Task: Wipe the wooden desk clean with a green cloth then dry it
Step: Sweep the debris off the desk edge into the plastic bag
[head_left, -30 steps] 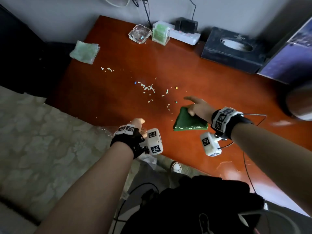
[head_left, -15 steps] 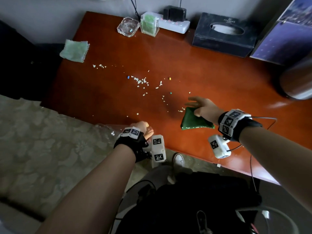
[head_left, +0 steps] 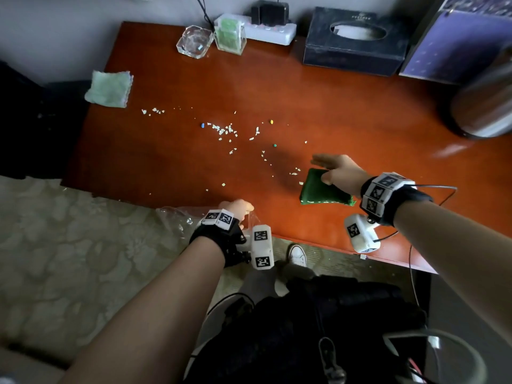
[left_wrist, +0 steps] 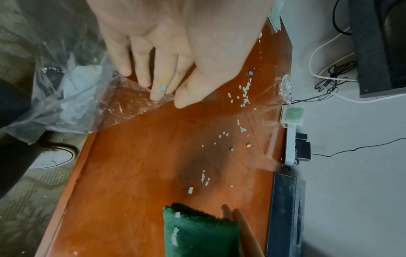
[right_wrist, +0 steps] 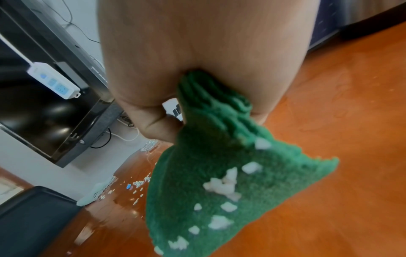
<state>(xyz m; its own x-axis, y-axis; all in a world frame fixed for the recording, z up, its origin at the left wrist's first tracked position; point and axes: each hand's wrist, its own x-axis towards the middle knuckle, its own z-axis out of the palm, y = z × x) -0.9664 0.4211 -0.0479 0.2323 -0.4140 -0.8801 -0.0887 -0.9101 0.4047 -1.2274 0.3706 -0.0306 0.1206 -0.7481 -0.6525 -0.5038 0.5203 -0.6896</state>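
My right hand [head_left: 336, 170] grips a folded dark green cloth [head_left: 321, 188] just above the wooden desk [head_left: 332, 106], right of centre. White crumbs cling to the green cloth [right_wrist: 219, 187] in the right wrist view. Scattered white crumbs [head_left: 225, 131] and a few coloured bits lie across the desk's middle. At the desk's near edge my left hand [head_left: 238, 207] pinches the rim of a clear plastic bag [left_wrist: 72, 97], holding it against the edge. The bag hangs below the desk with some litter inside.
A pale green cloth [head_left: 109, 88] lies at the far left corner. Along the back stand a glass ashtray [head_left: 194, 41], a clear box [head_left: 230, 34], a white power strip [head_left: 270, 31] and a dark tissue box [head_left: 354, 40]. A metal pot [head_left: 484, 106] sits far right.
My right hand has drawn the green cloth back to the right, away from the crumbs, and lifted it slightly. The left hand stays at the desk edge with the bag.
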